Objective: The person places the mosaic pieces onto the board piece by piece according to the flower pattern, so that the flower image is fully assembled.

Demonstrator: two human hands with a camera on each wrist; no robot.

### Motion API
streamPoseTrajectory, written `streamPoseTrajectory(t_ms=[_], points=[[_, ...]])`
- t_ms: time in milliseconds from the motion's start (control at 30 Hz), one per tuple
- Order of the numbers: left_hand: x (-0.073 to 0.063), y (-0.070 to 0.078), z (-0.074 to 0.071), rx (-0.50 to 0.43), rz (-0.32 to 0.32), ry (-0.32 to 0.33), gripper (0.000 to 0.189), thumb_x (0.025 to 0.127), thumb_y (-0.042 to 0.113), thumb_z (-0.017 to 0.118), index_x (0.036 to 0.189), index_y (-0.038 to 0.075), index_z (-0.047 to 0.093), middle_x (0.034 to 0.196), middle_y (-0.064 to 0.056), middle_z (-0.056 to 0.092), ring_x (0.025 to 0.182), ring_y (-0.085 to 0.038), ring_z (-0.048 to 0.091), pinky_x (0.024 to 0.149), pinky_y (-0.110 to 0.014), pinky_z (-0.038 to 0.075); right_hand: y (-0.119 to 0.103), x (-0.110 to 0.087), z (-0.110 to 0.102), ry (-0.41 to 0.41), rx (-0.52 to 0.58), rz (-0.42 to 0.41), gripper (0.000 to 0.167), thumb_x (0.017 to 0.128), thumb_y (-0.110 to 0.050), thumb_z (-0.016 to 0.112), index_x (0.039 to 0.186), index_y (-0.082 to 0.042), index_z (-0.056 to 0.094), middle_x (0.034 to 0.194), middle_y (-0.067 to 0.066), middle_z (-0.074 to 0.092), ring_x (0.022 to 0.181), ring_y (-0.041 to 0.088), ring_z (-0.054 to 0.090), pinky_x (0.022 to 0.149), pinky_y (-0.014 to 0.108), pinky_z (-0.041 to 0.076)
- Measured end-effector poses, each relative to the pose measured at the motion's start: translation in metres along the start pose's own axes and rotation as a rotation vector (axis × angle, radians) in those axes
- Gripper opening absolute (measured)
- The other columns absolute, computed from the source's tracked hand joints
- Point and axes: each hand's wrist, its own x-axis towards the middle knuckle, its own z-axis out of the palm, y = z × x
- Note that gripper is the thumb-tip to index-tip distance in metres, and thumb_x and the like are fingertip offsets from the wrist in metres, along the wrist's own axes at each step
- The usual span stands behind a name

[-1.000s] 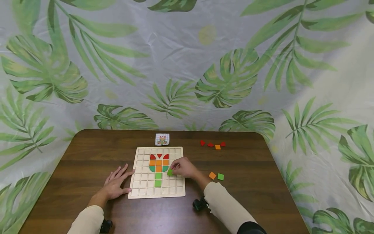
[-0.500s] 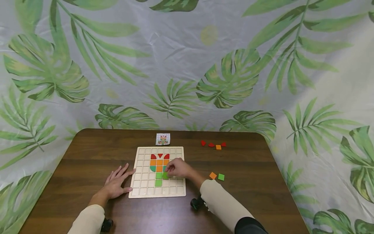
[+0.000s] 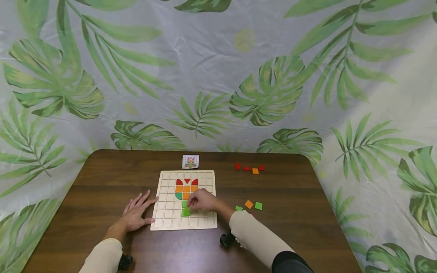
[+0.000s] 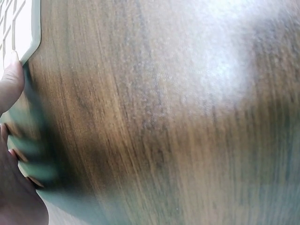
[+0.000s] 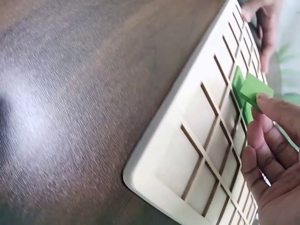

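Observation:
My right hand [image 3: 203,201] pinches a green square tile [image 5: 257,87] between thumb and fingers. The tile is tilted, close over the lower green tile on the white gridded board [image 3: 168,222]. Red corner pieces, a red triangle [image 3: 187,181], orange squares [image 3: 179,189] and a teal piece [image 3: 178,196] lie in the board's cells. Part of that pattern is hidden behind my right hand. At the board's left edge, my left hand [image 3: 134,214] rests with fingers spread, index finger and thumb touching the border; its thumb [image 4: 12,84] shows at the board's corner.
A small pattern card [image 3: 190,161] lies behind the board. Loose red pieces [image 3: 247,168] and an orange square [image 3: 255,171] lie at the back right. Nearer my right sleeve are another orange square [image 3: 249,204] and green pieces [image 3: 258,206]. A leaf-print cloth hangs behind the table.
My right hand has carried the green tile leftward across the board, then slightly nearer me. A loose green piece and a red piece have come into view beside my right sleeve. My left hand stays put.

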Motion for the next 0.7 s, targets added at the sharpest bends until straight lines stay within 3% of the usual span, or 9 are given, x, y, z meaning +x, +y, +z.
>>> streamPoseTrajectory(t_ms=[700], points=[[0.000, -0.001, 0.000, 0.004, -0.014, -0.015, 0.075, 0.080, 0.034, 0.076, 0.145, 0.015, 0.043, 0.156, -0.023, 0.020, 0.139, -0.049, 0.013, 0.107, -0.068, 0.007, -0.009, -0.004, 0.019, -0.054, -0.146, -0.040, 0.007, 0.079, -0.004, 0.076, 0.080, -0.009, 0.072, 0.065, -0.011, 0.060, 0.059, -0.006, 0.050, 0.058, 0.010, 0.044]])
